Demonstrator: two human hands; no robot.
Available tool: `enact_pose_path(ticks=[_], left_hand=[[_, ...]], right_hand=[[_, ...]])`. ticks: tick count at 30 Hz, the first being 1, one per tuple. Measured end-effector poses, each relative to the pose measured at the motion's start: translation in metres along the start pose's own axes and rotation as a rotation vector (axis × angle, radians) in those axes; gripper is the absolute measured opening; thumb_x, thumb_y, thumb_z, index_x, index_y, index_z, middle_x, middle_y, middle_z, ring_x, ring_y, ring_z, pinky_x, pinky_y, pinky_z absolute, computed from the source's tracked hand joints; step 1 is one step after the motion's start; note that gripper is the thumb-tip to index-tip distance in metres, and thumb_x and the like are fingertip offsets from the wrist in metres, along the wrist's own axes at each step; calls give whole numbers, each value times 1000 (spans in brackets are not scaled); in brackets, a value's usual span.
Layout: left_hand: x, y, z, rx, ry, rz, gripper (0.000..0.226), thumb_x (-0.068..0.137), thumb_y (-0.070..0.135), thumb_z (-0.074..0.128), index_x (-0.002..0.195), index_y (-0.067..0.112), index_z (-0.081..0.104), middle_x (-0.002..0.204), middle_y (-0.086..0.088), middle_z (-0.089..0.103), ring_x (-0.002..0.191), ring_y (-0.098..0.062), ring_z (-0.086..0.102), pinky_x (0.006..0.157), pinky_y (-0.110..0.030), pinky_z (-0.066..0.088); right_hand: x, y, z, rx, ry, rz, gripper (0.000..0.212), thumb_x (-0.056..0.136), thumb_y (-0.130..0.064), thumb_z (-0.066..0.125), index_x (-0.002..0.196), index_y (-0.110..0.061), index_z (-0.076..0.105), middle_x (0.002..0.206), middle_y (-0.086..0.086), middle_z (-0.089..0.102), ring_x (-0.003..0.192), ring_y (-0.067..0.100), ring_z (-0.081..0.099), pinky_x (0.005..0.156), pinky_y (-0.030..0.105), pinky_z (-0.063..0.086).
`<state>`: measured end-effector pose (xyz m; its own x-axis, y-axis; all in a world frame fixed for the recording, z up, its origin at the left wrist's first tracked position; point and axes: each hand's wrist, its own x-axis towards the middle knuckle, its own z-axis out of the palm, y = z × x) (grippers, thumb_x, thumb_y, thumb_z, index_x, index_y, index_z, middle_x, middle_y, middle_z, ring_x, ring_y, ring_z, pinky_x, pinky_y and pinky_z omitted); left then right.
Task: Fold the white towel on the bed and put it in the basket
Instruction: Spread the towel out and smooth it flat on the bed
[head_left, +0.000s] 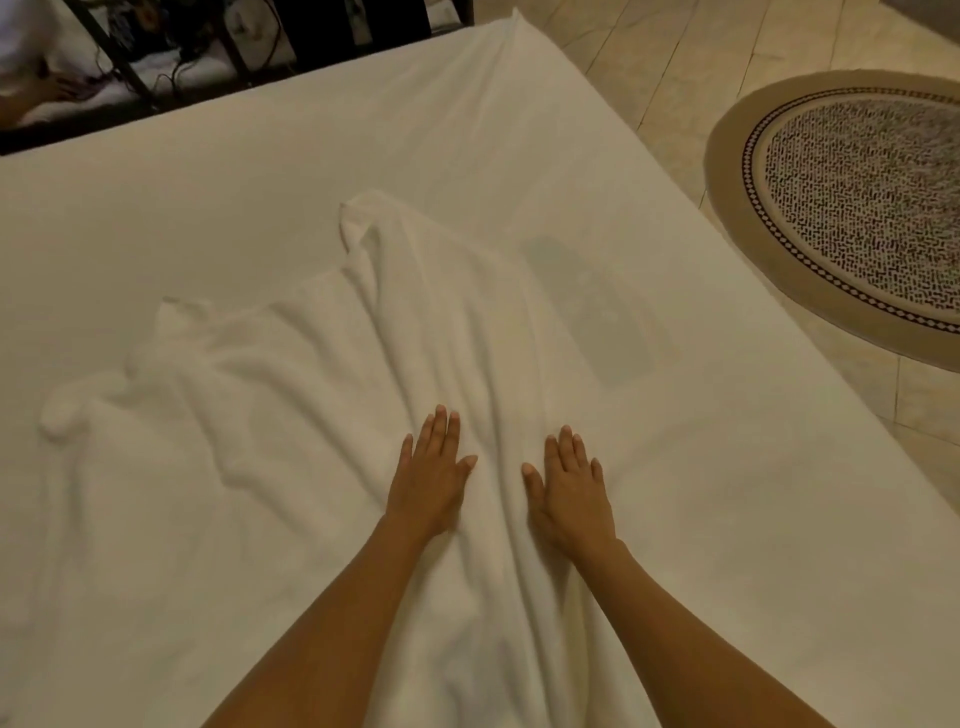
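At frame centre, white towel (322, 395) still rumpled and unfolded across the bed (727, 519). Left hand (431, 478) and right hand (569, 488) flat, fingers straight, pressing its lower middle, gripping nothing. Probably only smoothing so far; folding left, basket out of view.

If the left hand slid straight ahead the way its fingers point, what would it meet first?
More of the rumpled white towel: the left hand lies flat on it, and raised folds run ahead toward its far corner. Nothing else seems to lie in that line.
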<state>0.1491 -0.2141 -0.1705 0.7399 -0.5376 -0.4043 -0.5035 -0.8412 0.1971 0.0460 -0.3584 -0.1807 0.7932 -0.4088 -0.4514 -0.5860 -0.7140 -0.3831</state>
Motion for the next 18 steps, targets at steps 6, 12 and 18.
enact_pose_path(ticks=[6, 12, 18], left_hand=[[55, 31, -23, -132, 8, 40, 69, 100, 47, 22, 150, 10, -6, 159, -8, -12, 147, -20, -8, 119, -37, 1], [84, 60, -13, -158, 10, -41, 89, 94, 56, 33, 148, 5, -16, 157, -13, -17, 146, -25, -12, 118, -40, -1], [97, 72, -2, -299, 92, -146, 69, 101, 34, 29, 148, 6, -14, 159, -12, -9, 147, -24, -4, 119, -40, 2]], right_hand=[[-24, 4, 26, 86, 97, 105, 68, 97, -52, 15, 149, -16, -10, 156, 1, -19, 143, 13, -19, 117, 38, -12], [-28, 2, 50, 148, 256, 104, 74, 85, -60, -2, 148, -23, -11, 153, -6, -22, 140, 7, -23, 116, 34, -16], [-25, 4, 62, 165, 317, 50, 65, 91, -50, 4, 148, -19, 5, 154, -3, -9, 143, 11, -14, 116, 32, -13]])
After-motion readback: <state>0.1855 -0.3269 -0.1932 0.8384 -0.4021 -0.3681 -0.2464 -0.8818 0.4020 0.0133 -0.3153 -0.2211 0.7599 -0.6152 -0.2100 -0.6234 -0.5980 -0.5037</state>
